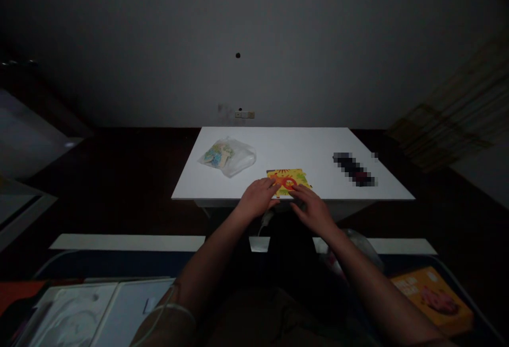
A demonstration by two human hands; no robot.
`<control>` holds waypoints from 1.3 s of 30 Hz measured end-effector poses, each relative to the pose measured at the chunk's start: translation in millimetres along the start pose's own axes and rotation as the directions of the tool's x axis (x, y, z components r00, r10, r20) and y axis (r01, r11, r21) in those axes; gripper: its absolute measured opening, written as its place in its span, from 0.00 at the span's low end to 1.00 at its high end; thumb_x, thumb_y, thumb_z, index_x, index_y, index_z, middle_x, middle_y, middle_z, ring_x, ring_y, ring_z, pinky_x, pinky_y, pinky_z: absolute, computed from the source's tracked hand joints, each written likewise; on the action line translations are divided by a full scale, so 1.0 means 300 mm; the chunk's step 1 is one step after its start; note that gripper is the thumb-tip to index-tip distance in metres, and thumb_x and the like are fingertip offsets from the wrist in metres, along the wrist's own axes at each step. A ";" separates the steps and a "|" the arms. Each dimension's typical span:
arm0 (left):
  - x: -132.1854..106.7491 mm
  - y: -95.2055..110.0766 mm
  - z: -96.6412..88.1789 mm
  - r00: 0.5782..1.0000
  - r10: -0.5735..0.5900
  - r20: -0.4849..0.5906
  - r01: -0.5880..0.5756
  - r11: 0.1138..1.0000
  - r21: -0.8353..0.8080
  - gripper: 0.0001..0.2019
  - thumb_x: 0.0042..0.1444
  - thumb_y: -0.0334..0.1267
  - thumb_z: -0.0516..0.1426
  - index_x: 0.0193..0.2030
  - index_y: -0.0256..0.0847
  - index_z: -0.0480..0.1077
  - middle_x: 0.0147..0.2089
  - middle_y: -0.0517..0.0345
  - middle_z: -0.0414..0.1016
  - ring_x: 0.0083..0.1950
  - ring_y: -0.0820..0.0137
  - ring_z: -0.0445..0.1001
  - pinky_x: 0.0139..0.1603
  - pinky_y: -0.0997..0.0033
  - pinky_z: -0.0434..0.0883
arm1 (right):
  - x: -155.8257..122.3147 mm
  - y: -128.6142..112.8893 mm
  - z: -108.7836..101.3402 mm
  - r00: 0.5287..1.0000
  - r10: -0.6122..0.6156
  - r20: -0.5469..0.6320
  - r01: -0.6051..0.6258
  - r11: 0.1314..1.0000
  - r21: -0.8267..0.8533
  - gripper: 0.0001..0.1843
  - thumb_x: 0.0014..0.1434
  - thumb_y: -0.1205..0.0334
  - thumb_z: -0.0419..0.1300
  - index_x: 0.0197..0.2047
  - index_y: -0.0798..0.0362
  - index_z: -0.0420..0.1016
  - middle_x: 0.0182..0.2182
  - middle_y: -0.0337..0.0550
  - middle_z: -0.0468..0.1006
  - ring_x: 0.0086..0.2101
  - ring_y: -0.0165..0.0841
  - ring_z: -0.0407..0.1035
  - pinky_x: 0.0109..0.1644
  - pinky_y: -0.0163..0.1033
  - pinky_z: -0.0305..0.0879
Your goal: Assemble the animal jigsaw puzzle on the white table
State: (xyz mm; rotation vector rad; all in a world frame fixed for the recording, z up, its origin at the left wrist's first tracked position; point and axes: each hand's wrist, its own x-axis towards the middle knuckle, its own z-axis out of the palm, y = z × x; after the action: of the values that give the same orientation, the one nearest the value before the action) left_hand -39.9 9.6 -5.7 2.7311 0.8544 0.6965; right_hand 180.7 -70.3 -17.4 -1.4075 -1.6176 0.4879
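A flat, square yellow picture [296,175] with an orange-red figure and green plants lies at the near edge of the white table. Its right side looks uneven, a little like a jigsaw puzzle, but I cannot tell for certain. My left hand [257,197] rests on its left part, fingers stretched out over the surface. From the right, my right hand [314,210] touches its lower right part with fingers apart and the thumb off the table's edge. Both hands cover some of the picture's near side.
On the white table [290,143], a clear plastic bag [234,157] with colourful flat pieces lies left. A dark, pixelated object [355,169] lies right. Near me are an orange box [435,299] at the right and an open white case [75,312] at the left.
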 end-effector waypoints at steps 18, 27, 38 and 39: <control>-0.008 -0.021 0.005 0.985 -0.149 -0.081 0.145 0.988 -0.055 0.19 0.69 0.39 0.54 0.65 0.49 0.68 0.69 0.49 0.68 0.70 0.55 0.66 0.70 0.44 0.66 | 0.002 0.089 -0.033 0.979 -0.178 0.103 0.200 0.936 -0.291 0.22 0.61 0.65 0.56 0.56 0.39 0.77 0.57 0.42 0.78 0.55 0.50 0.74 0.60 0.63 0.70; -0.034 0.005 -0.027 0.998 -0.065 -0.017 0.065 0.998 -0.011 0.18 0.67 0.41 0.57 0.63 0.49 0.69 0.65 0.46 0.70 0.64 0.53 0.70 0.65 0.44 0.70 | 0.043 0.092 -0.043 0.999 -0.009 -0.048 -0.008 0.933 -0.359 0.20 0.65 0.52 0.52 0.56 0.41 0.77 0.48 0.47 0.83 0.40 0.51 0.79 0.44 0.55 0.72; -0.064 -0.021 -0.020 0.987 -0.161 -0.007 0.161 0.986 -0.040 0.19 0.71 0.34 0.50 0.65 0.51 0.67 0.63 0.54 0.74 0.64 0.62 0.72 0.64 0.57 0.74 | 0.044 0.059 -0.081 1.000 -0.016 0.025 0.024 0.928 -0.372 0.20 0.68 0.52 0.48 0.57 0.45 0.74 0.49 0.52 0.82 0.42 0.54 0.78 0.45 0.57 0.72; -0.060 -0.022 -0.022 0.977 -0.206 -0.051 0.203 0.977 -0.063 0.19 0.71 0.33 0.49 0.66 0.51 0.66 0.65 0.54 0.73 0.65 0.63 0.71 0.65 0.56 0.73 | 0.044 0.062 -0.081 0.999 -0.020 0.028 0.029 0.931 -0.363 0.20 0.68 0.53 0.48 0.57 0.44 0.74 0.50 0.51 0.82 0.43 0.54 0.78 0.45 0.58 0.73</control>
State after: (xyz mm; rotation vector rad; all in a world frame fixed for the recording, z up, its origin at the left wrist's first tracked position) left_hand -59.4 5.0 -8.8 2.5370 1.0920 0.7464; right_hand 212.0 -59.2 -14.8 -1.6540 -1.8082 0.1935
